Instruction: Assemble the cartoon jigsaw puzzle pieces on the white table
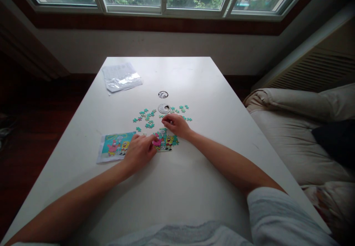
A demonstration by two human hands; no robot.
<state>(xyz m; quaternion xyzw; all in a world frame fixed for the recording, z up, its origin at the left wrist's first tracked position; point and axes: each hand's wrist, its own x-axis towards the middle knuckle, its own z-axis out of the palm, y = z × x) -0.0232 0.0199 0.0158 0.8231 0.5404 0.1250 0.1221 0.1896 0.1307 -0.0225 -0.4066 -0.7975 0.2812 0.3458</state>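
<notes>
A partly joined jigsaw puzzle (165,142) lies on the white table, showing a pink figure, a pale teal one and a yellow one. My left hand (141,148) is curled at its left edge, index finger and thumb against the pink figure; it also covers the right end of a picture sheet (114,145) with the same figures. Just beyond the puzzle, my right hand (177,125) is closed in a pinch; whatever is between its fingertips is too small to make out. Loose teal puzzle pieces (149,125) are scattered left of the right hand, and more pieces (182,107) lie behind it.
Behind the pieces are a round metal ring (164,108) and a round hole-like disc (163,94) in the white table (177,72). A clear plastic bag with paper (122,77) lies far left. A beige sofa (280,142) stands along the right side, a window beyond.
</notes>
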